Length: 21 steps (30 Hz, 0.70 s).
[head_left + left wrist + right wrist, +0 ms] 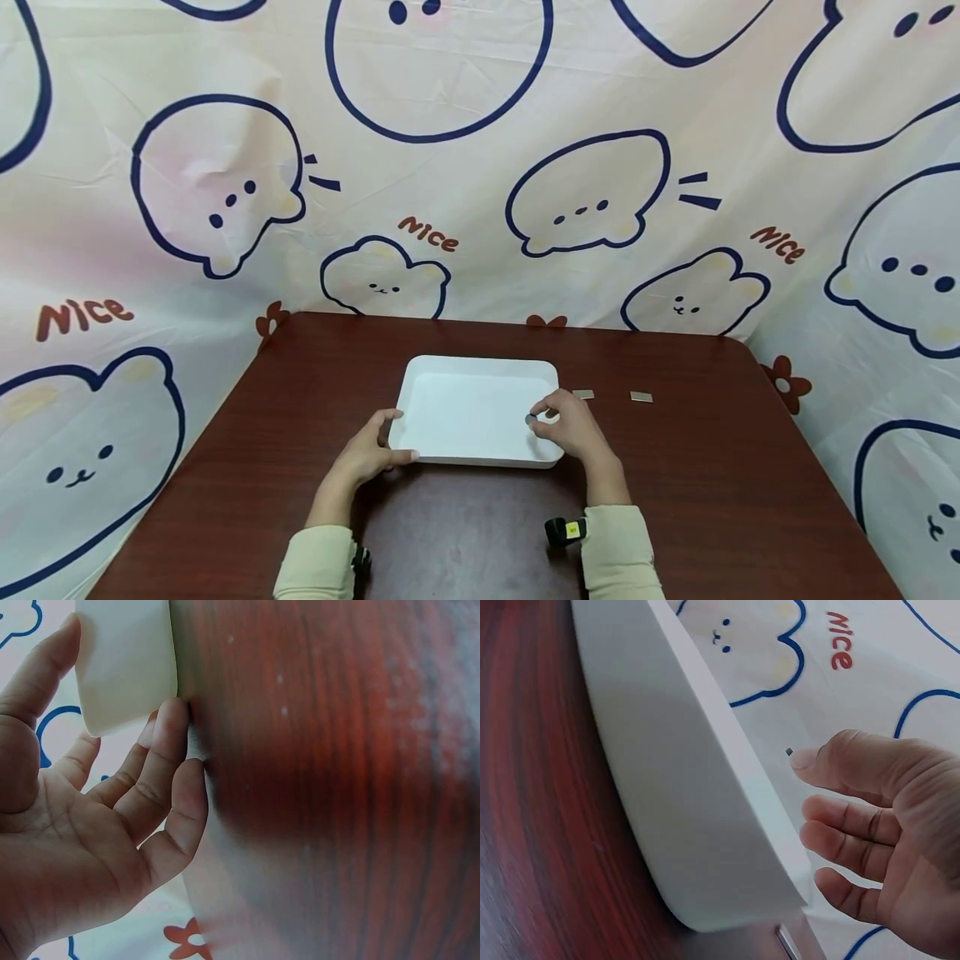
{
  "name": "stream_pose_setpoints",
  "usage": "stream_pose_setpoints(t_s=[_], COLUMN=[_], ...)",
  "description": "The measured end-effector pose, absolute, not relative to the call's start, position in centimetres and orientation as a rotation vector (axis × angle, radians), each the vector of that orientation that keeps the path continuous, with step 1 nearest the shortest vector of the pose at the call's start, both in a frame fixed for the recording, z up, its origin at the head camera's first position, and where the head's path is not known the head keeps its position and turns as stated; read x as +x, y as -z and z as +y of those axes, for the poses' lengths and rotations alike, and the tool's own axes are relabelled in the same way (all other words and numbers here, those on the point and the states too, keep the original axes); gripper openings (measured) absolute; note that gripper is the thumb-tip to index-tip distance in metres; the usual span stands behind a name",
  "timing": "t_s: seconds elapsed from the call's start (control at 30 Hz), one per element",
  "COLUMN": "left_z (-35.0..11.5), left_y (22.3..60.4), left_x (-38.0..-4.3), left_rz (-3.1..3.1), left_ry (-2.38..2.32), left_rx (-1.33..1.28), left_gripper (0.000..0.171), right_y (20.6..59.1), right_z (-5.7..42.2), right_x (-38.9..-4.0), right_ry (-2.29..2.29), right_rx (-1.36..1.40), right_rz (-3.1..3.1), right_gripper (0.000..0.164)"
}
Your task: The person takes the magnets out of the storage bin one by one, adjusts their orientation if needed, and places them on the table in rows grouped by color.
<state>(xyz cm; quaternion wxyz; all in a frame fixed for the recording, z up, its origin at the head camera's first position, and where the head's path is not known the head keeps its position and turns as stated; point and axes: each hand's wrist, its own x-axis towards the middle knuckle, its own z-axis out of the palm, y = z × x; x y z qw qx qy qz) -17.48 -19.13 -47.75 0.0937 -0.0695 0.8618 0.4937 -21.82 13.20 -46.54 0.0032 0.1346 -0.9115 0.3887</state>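
A shallow white rectangular tray (472, 408) lies on the dark wood table. My left hand (365, 454) grips its near left corner, the thumb along the front side and the fingers at the left side; the left wrist view shows the fingers (154, 769) spread around the corner. Over the tray's right part, my right hand (573, 427) pinches a small dark grey piece (530, 419) between thumb and index finger. Only a tiny dark bit of that piece (789, 752) shows past the thumb in the right wrist view, so its kind is unclear.
Two small flat greyish rectangles lie on the table right of the tray: one (584, 394) close beside the right hand, the other (641, 397) farther right. A patterned cloth (480, 192) hangs behind and along the sides of the table (712, 500).
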Motion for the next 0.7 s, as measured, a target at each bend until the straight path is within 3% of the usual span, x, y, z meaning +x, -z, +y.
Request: stream_pose_setpoints(t_s=[0.7], left_z=[-19.2], left_y=[47.7], left_x=[-17.5], left_rz=[2.572], left_ry=[-1.446], left_rx=[-0.196], left_gripper=[0.075], right_y=[46.5], right_z=[19.7], right_x=[-20.8], right_ry=[-1.220], right_rx=[0.177], right_rz=[-2.857], right_gripper=[0.013])
